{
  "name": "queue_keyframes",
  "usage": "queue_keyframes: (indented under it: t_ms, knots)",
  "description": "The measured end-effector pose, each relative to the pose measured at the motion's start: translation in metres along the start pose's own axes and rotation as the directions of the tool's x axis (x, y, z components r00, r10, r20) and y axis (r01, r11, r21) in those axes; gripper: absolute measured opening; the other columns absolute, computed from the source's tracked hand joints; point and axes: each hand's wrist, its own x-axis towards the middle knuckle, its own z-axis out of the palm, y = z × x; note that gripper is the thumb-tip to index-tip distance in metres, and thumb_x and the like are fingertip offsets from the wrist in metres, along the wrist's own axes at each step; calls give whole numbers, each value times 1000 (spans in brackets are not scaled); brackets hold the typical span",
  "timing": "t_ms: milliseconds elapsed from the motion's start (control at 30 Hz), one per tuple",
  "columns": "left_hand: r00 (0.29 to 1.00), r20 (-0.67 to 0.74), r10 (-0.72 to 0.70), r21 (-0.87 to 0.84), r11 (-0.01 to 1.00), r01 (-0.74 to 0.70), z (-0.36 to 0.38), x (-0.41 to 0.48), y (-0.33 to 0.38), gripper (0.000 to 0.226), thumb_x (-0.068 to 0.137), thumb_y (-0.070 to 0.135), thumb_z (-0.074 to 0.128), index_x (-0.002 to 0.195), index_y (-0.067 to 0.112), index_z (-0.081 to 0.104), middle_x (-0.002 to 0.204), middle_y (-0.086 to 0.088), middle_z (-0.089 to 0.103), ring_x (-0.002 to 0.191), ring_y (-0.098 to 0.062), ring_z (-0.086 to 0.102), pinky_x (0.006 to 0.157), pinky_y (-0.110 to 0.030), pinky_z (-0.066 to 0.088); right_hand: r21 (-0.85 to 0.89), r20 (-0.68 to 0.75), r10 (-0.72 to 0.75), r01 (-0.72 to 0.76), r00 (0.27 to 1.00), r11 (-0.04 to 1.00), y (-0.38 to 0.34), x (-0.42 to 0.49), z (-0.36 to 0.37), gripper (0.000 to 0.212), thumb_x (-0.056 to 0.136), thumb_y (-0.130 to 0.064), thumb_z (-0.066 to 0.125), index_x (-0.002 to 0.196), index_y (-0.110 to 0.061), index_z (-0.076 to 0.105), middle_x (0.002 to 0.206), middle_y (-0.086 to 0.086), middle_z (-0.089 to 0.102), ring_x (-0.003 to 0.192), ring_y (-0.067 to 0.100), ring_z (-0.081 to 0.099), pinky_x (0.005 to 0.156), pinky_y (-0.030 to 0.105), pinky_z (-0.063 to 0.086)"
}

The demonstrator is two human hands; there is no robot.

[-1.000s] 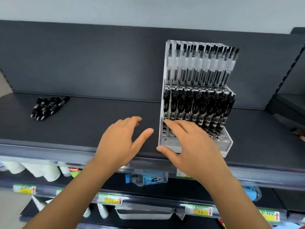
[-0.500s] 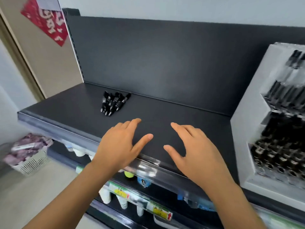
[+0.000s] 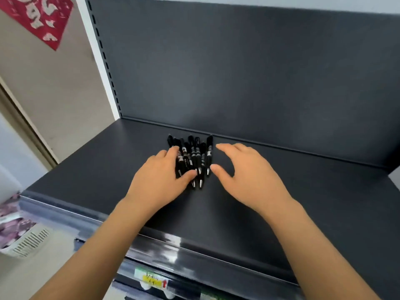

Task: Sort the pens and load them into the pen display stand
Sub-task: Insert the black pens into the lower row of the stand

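Observation:
Several black pens (image 3: 195, 158) lie in a loose bunch on the dark shelf (image 3: 303, 191), tips pointing toward me. My left hand (image 3: 160, 180) lies over the bunch's left side, fingers straight on the pens and thumb at their tips. Just right of the bunch hovers my right hand (image 3: 249, 176), fingers spread and relaxed, holding nothing. Only a white corner of the pen display stand (image 3: 395, 179) shows at the right edge.
The shelf's dark back panel (image 3: 238, 72) rises right behind the pens. A glossy price rail (image 3: 173, 245) with a yellow label runs along the front edge. A white basket (image 3: 23, 239) sits low on the left; a red poster (image 3: 41, 18) hangs on the wall.
My view swung left from the display stand to the loose pens. Both hands moved forward to the bunch; the left now touches it, the right arrived beside it.

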Motion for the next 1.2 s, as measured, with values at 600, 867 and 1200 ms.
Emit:
queue_keyframes:
  t_ms: [600, 867, 1200]
  knots:
    - [871, 489, 54, 28, 997, -77, -3, 85, -44, 132, 41, 93, 41, 147, 42, -19, 160, 3, -17, 147, -15, -14, 116, -39, -6, -54, 285, 192, -184, 939, 981, 3, 80, 61, 55, 103, -40, 23, 153, -26, 4, 161, 4, 3, 148, 22, 1, 117, 37, 9]
    - [938, 286, 193, -85, 981, -176, -1, 81, -39, 122, 49, 97, 29, 151, 38, -2, 161, 7, 1, 146, -11, 0, 116, -37, 3, -26, 299, 259, -263, 918, 964, 25, 75, 41, 62, 100, -39, 40, 153, -24, 12, 161, 3, 3, 147, 25, 12, 115, 36, 19]
    - [912, 178, 370, 162, 903, -398, -22, 94, 11, 79, 82, 68, 49, 145, 23, 35, 148, 4, 38, 141, -18, 21, 113, -39, 19, -65, 244, 388, -384, 889, 921, 23, 77, 10, 66, 85, -50, 62, 139, -19, 39, 132, 7, 48, 122, 27, 47, 89, 34, 41]
